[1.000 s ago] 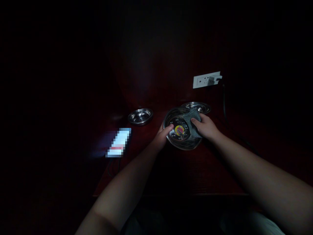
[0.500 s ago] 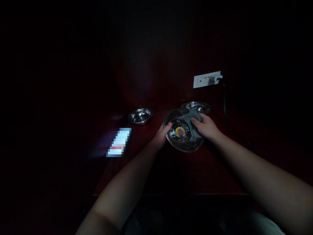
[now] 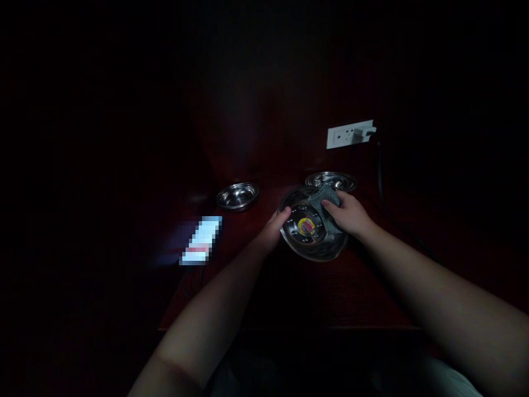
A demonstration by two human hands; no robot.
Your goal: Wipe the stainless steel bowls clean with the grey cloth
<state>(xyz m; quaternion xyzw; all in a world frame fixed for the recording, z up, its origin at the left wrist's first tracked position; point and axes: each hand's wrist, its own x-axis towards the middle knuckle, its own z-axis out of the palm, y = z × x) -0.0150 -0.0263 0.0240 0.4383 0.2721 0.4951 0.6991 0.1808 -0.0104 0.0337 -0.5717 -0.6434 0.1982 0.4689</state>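
Note:
A shiny metal bowl (image 3: 303, 247), tilted so its inside faces me, is held up over the dark red table. A yellow and red round sticker (image 3: 306, 226) shows on its bottom. My left hand (image 3: 273, 229) grips the bowl's left rim, thumb over the edge and the other fingers hidden behind. In my right hand (image 3: 349, 214) is a grey-green cloth (image 3: 326, 199), pinched under the thumb and pressed over the bowl's right rim. The right fingers are mostly out of sight behind the cloth and bowl.
A metal dish (image 3: 238, 197) stands at the back left, and another metal dish (image 3: 330, 180) lies behind the bowl. A lit phone (image 3: 201, 241) with a cable is at the left. A wall socket (image 3: 350, 134) holds a plug with a black cord (image 3: 379, 171). The surroundings are dark.
The bowl has shifted and tilted slightly, its sticker moving a little right and down. Both hands stay in nearly the same place, still holding the bowl and cloth.

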